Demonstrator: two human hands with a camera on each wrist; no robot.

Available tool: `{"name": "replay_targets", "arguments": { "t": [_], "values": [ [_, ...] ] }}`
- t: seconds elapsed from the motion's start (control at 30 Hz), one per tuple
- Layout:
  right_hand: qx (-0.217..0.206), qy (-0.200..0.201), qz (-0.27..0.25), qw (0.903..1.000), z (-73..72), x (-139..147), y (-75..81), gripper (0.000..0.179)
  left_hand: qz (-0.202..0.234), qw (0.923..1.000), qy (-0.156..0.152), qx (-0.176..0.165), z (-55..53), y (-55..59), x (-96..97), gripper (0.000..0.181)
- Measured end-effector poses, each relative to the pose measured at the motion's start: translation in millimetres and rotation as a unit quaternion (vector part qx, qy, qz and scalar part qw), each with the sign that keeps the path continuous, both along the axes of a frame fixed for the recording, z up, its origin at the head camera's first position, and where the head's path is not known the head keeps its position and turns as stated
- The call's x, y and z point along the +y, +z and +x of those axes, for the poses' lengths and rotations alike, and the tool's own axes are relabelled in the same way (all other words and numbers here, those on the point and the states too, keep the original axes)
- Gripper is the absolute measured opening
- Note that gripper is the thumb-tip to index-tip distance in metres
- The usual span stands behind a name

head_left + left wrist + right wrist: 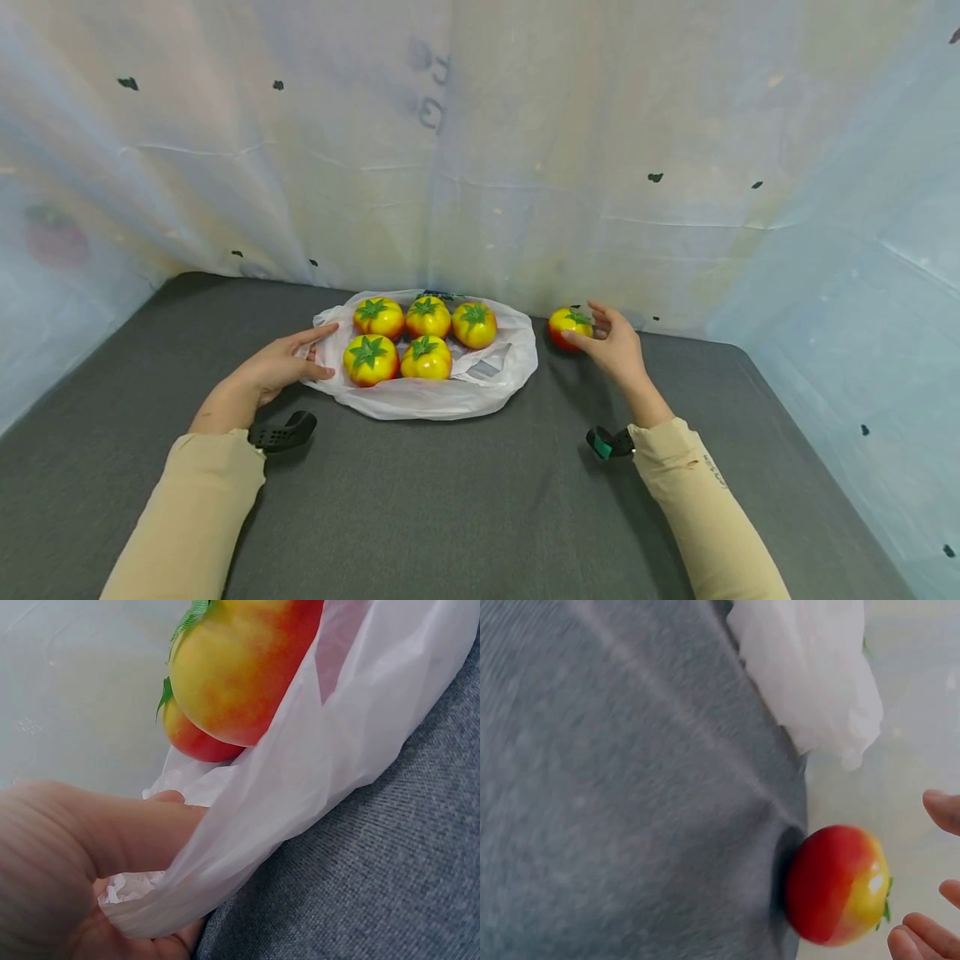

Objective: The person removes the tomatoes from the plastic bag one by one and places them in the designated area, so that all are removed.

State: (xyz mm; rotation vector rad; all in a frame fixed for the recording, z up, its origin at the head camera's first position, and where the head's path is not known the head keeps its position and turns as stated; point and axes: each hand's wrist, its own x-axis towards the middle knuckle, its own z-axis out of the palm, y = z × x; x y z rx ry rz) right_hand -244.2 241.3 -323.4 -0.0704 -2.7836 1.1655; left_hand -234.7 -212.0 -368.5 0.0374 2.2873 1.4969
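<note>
A white plastic bag [517, 358] lies with its mouth spread upward, several yellow-and-red tomatoes [371, 360] with green leafy tops inside it. At its left rim my left hand [273, 367] holds the plastic, thumb inside the bag and the other fingers outside. The left wrist view shows the thumb against the bag's edge [247, 825] below two tomatoes [225, 675]. To the right of the bag, a single tomato [564, 325] sits on the grey cloth. My right hand [617, 342] hovers beside it with fingers spread; the right wrist view shows a gap between fingertips and tomato [836, 885].
A dark grey cloth [420, 500] covers the table. Pale translucent sheeting [510, 150] with small dark marks stands behind it, and more sheeting [862, 333] rises along the right side. Black bands [285, 432] are on both wrists.
</note>
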Motion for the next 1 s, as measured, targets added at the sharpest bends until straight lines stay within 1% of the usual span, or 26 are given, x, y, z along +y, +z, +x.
{"name": "replay_targets", "arguments": {
  "t": [0.13,0.27,0.47,0.73,0.9,1.0],
  "values": [
    [0.015,0.009,-0.009,0.9998,-0.2,-9.6,5.5,0.071,-0.004,1.0,-0.001,0.001,0.3,0.6,-0.9,0.086],
    [0.033,0.03,-0.032,0.9985,1.1,-25.1,10.5,0.07,-0.006,1.0,-0.001,0.0,0.0,1.3,-1.6,0.087],
    [0.053,0.062,-0.044,0.9957,-0.1,-49.9,11.5,0.068,-0.006,1.0,-0.001,0.003,0.3,2.5,-1.2,0.086],
    [0.038,0.081,-0.064,0.9939,-8.5,-73.9,5.0,0.065,-0.013,0.9999,-0.005,0.01,-0.3,1.1,-0.9,0.085],
    [0.019,0.094,-0.086,0.9917,-14.0,-84.9,2.6,0.065,-0.015,0.9999,-0.001,0.005,-2.0,0.8,-0.2,0.085],
    [0.011,0.095,-0.089,0.9914,-16.4,-91.2,0.9,0.066,-0.014,0.9999,0.002,0.001,-2.0,1.1,0.3,0.084]
  ]
}}
